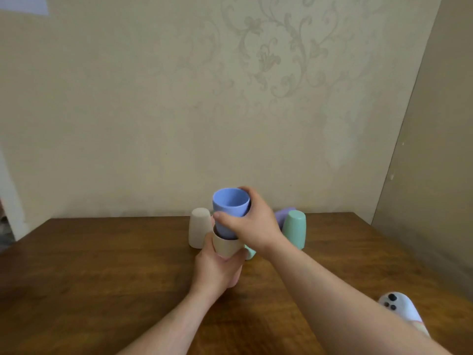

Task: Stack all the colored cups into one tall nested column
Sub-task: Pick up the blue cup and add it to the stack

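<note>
My right hand grips a blue cup by its side, mouth up. The blue cup's base sits partly inside a tan cup, which my left hand holds from below, above the wooden table. A beige cup stands upside down just left of them. At the right a green cup stands upside down, and a purple cup lies on its side behind it. Part of another green cup shows behind my left hand.
A white phone lies face down at the table's right near edge, partly under my right forearm. The patterned wall stands close behind the cups, and a side wall borders the table on the right.
</note>
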`<state>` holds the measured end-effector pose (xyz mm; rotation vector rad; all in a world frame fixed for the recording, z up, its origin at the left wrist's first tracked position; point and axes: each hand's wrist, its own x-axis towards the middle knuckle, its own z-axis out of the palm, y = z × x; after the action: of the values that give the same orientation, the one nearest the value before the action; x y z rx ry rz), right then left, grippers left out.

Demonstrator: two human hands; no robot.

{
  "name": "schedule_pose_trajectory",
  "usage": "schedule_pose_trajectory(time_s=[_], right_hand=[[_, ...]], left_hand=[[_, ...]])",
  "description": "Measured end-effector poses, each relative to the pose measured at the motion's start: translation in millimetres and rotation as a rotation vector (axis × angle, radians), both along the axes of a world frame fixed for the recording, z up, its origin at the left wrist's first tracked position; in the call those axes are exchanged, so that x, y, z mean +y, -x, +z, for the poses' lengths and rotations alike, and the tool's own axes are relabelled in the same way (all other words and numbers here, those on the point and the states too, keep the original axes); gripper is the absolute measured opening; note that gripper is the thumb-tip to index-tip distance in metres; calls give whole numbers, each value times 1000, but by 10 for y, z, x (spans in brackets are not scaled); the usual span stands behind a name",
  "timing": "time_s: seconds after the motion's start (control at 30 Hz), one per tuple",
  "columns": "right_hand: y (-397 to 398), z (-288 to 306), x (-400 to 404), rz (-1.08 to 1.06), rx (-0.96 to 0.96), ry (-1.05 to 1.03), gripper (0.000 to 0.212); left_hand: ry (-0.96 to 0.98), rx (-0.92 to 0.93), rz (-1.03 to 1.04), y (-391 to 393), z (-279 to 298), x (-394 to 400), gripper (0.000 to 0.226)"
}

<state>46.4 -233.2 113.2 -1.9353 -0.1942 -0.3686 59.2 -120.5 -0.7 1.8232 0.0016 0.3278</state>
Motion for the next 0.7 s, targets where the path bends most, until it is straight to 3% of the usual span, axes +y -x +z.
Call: schedule_pose_trajectory(time_s=[0.07,0.17,0.37,0.43,0.53,0.63,0.7], right_hand=[[8,-179,10,9,41,45,69],[50,-340,-7,42,62,-55,63],[-51,-408,-68,92,76,-41,83],[-78,-370,-158,132,114,9,106],[-249,-288,-477,46,58,14,94],[-549,-243,-906,-236,62,316,75],[-691,-304,-1150,-296,203,562,78]], left_hand=[[-45,0,3,-15,-14,12,56],[-68,24,18,-25,-40,22,54],[-35,7,57,-43,-91,-45,52],[-13,-2,71,-69,-100,-58,62],[0,-26,80,-135,-93,-68,85],[10,-24,66,-192,-75,-74,88],[-3,-10,52,-221,-80,-65,85]])
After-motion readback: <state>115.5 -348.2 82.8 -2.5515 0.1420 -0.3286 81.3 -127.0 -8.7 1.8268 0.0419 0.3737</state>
